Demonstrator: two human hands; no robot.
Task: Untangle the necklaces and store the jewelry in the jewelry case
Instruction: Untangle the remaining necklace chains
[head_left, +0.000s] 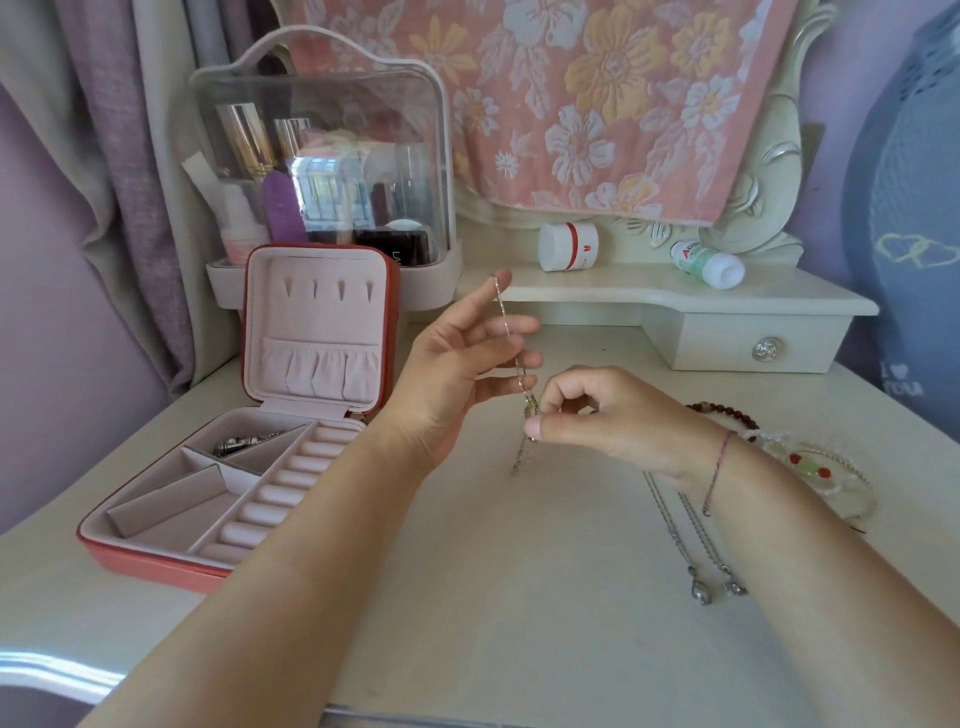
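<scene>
centre frame: right hand (597, 415) pinches a chain necklace (511, 338) strung near-upright to the open, spread-fingered left hand (452, 364); open jewelry case (145, 556) lower left, nearer the left hand

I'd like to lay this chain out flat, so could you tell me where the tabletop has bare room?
The widest bare patch of the tabletop lies at the front, between the jewelry case and the two silver necklaces. A smaller strip runs just in front of the drawer. The right side is crowded with necklaces and beaded bracelets.
</scene>
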